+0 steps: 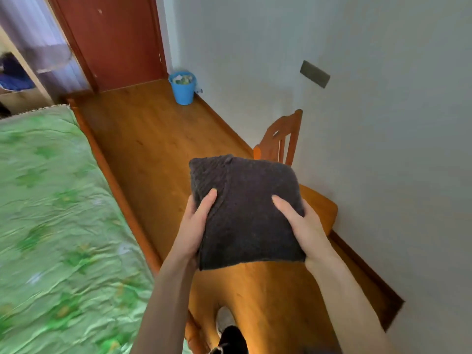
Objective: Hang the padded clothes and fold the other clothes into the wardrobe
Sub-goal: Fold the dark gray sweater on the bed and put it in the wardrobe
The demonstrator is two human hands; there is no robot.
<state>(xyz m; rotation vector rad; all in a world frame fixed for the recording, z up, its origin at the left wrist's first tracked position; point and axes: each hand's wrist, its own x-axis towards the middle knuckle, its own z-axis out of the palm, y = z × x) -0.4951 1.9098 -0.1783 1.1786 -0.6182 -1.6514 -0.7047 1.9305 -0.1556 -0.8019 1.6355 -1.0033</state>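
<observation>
Left hand (198,223): gripping folded knit's left edge, thumb on top.
Right hand (301,223): gripping its right edge.
Folded knit (245,213): dark grey, hanging above floor, near chair (319,205).
Bed (51,213): lying left.

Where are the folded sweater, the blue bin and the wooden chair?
folded sweater (251,213), head view, middle of the knit
blue bin (182,92), head view, outer wall
wooden chair (320,208), head view, bare seat

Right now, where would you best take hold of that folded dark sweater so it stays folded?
By its two side edges near the close end, one hand from each side, as the left hand and right hand do. The sweater is a soft square bundle; thumbs on top keep the layers together.
</observation>
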